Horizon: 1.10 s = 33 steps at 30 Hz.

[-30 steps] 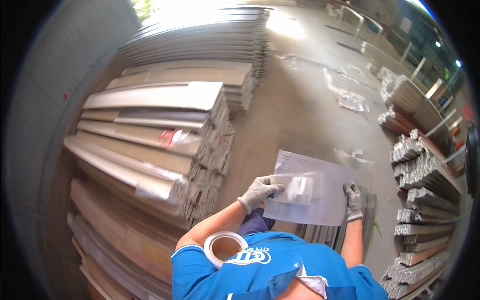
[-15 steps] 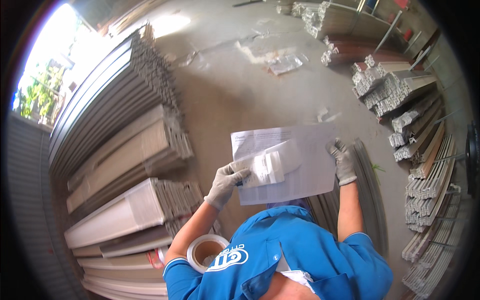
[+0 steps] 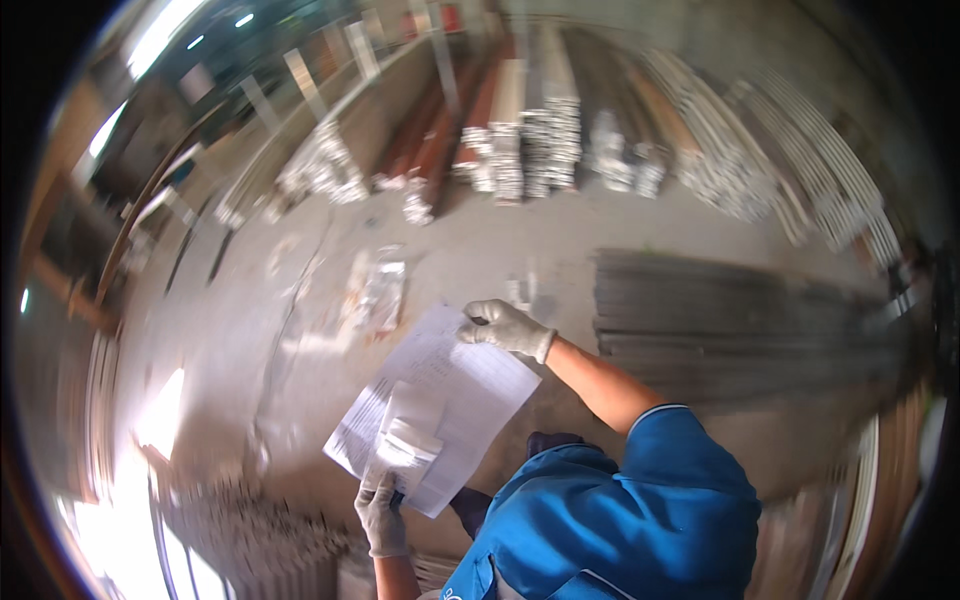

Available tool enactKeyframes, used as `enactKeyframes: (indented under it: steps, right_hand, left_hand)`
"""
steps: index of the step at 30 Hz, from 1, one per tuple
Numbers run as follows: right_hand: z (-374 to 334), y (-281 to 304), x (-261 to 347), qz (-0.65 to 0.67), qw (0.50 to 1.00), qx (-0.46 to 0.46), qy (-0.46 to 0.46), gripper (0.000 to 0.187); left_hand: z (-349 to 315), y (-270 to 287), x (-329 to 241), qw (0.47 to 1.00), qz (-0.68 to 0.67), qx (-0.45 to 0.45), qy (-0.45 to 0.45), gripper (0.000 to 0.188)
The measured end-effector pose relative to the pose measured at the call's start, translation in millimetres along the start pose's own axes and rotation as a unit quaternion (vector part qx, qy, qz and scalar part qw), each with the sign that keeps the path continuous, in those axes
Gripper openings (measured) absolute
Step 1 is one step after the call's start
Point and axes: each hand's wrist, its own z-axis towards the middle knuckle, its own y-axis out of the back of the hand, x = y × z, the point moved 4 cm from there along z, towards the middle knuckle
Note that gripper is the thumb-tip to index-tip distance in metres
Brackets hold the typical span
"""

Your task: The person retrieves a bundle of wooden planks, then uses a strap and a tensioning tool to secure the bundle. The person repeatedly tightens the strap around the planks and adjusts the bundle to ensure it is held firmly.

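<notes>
Both my hands wear pale grey work gloves. A large white printed sheet of paper (image 3: 500,385) is held tilted in front of me. On it lies a smaller folded white paper strip (image 3: 408,440), partly blurred. My left hand (image 3: 382,518) is closed on the near end of the strip and the sheet's lower edge, thumb on top. My right hand (image 3: 507,328) pinches the sheet's upper corner, its fingers curled over the edge.
Bundles of long profiles (image 3: 507,150) with pale wrapped ends line the far wall. Dark grey profiles (image 3: 740,325) lie on the floor at right. A stack of profiles (image 3: 260,535) stands near left. Crumpled clear plastic (image 3: 383,295) lies on the concrete floor.
My view has swung right, so the far wall's profile bundles are now ahead. The sheet has turned with my hands, and both hands keep their hold.
</notes>
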Motion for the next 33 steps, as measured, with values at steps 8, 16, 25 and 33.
enactKeyframes:
  steps: [8, 16, 25, 33]
  right_hand:
    - [-87.9, -22.1, 1.0, 0.087, 0.938, -0.333, -0.048, 0.024]
    - [-181.7, -31.8, 21.7, 0.046, 0.859, -0.500, -0.099, 0.032]
    - [-172.0, 36.4, -2.7, 0.067, 0.877, -0.458, -0.129, 0.038]
    - [-94.2, 134.5, -19.3, 0.047, 0.891, -0.428, -0.142, 0.038]
  left_hand:
    - [149.2, -0.9, -44.4, 0.954, 0.111, 0.260, 0.102, 0.024]
    - [192.6, -82.0, -29.8, 0.858, 0.197, 0.441, 0.176, 0.022]
    - [243.9, -184.2, -17.4, 0.844, 0.234, 0.466, 0.127, 0.022]
    - [306.9, -245.1, -18.6, 0.872, 0.219, 0.419, 0.130, 0.022]
